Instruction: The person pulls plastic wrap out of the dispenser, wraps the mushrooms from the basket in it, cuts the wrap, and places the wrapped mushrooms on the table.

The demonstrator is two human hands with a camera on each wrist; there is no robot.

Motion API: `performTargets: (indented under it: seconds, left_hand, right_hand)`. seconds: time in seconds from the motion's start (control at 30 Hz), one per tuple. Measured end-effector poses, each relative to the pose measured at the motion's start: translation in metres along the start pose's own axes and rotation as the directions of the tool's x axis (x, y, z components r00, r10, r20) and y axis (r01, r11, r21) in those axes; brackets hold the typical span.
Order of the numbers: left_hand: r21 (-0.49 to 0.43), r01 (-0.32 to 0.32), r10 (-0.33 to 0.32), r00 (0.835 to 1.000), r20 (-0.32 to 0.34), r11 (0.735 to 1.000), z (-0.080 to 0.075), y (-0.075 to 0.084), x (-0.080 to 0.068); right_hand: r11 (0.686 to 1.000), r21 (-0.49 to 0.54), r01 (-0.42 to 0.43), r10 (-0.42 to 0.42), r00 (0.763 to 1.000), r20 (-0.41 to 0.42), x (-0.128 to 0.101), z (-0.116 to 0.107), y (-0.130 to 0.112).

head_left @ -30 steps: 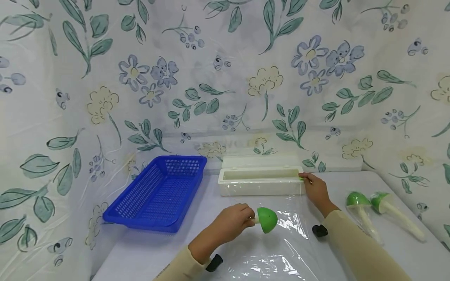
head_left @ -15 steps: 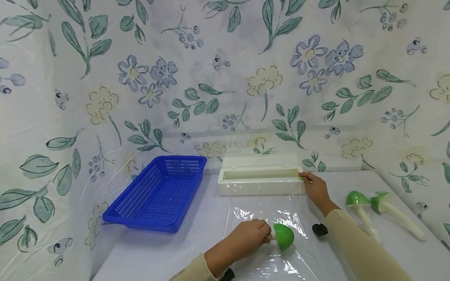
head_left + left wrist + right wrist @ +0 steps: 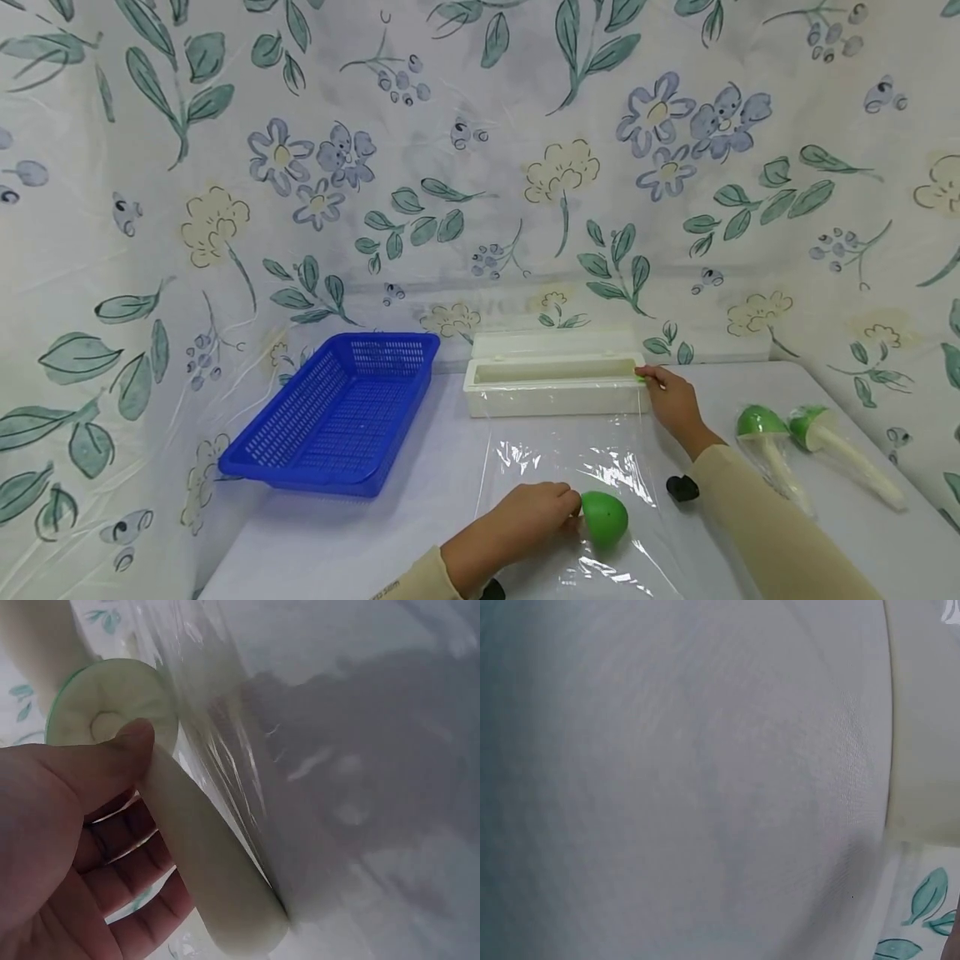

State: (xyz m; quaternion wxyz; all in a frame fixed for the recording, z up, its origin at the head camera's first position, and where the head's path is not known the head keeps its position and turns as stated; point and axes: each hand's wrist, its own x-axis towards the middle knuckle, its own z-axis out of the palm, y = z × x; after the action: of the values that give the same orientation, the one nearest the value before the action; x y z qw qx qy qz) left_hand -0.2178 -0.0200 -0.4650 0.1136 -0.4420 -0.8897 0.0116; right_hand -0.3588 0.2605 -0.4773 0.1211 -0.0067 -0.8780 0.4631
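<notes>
Fingers (image 3: 112,862) of left hand (image 3: 525,517) curled round one toy mushroom (image 3: 603,518) on cling film (image 3: 570,458), right hand (image 3: 672,402) pinching dispenser box (image 3: 551,387) slider, two more mushrooms (image 3: 780,437), stems partly hidden.

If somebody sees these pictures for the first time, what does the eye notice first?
Probably the bright blue basket at the table's left, and the green-capped toy mushroom that the left hand holds on the clear film at the front. Behind, the right hand touches the white film box.

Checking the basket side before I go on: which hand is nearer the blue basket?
Left. The left hand holds the green mushroom toy just right of the blue basket; the right hand is farther right, at the white dispenser box.
</notes>
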Motion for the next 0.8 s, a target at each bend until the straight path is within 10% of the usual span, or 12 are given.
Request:
performTargets:
  seconds: [0.5,0.8]
  left_hand:
    - [-0.051,0.046,-0.044,0.998,0.043,0.998,-0.014,-0.003,-0.006]
    - [-0.054,0.018,-0.019,1.0,-0.012,0.998,-0.024,-0.018,-0.041]
  right_hand:
    - [0.999,0.016,0.041,-0.041,0.999,-0.011,-0.003,0.001,0.0]
    - [0.989,-0.107,0.106,-0.086,0.981,0.175,-0.006,-0.023,-0.011]
